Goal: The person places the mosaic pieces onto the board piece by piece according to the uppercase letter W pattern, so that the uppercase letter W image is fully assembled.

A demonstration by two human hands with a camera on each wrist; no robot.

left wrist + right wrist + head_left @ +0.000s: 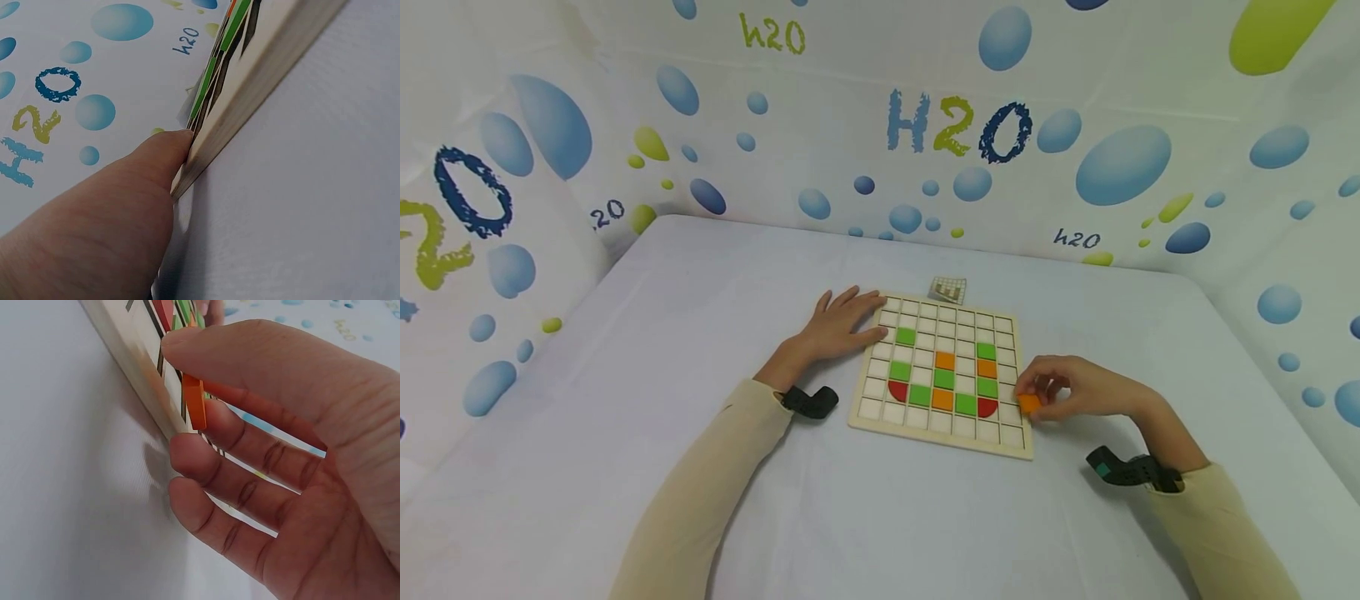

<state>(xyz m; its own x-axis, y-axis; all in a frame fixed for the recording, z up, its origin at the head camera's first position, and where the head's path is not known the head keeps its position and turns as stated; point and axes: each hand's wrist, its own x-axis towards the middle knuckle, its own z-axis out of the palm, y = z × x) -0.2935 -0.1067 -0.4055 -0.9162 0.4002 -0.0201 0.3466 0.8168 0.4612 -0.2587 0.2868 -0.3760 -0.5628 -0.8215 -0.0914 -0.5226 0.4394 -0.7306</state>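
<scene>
A square wooden grid board lies on the white table, with green, orange and red tiles set in some of its cells. My left hand is spread flat, its fingertips and thumb touching the board's left edge. Over the right edge of the board, my right hand pinches an orange tile between thumb and fingers. In the right wrist view the orange tile stands tilted near the board's rim, the other fingers loosely bent below it. The left wrist view shows the thumb against the board's wooden side.
A small card or block with a grid pattern sits just behind the board. Dark wrist cameras are strapped on both forearms. A white backdrop with blue and green drops rises behind the table.
</scene>
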